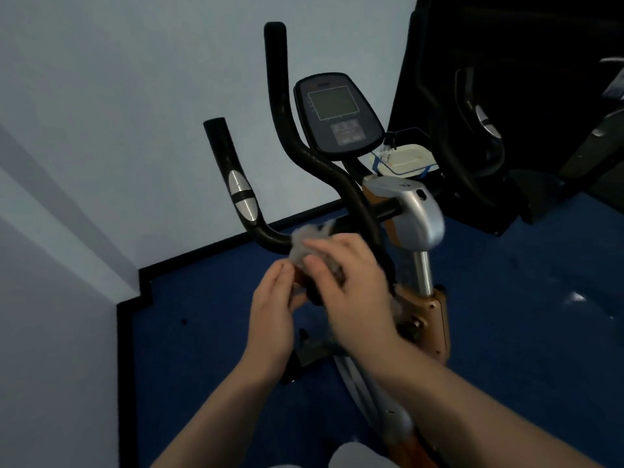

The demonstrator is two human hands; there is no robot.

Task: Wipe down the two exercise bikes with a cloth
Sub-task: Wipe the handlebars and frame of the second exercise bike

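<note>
A dim room corner. A pale grey-blue wall [118,79] fills the upper left, plain and unmarked. At the far left a second wall section [50,315] juts forward, forming a stepped corner with soft diagonal shadow bands across it. A black skirting board [216,246] runs along the base of the walls and follows the step. The floor [523,332] is deep blue, with a small bright reflection [575,296] of light at the right. The upper right is very dark, taken up by a large black machine [506,96] whose details are hard to make out. Overall lighting is low and bluish.
</note>
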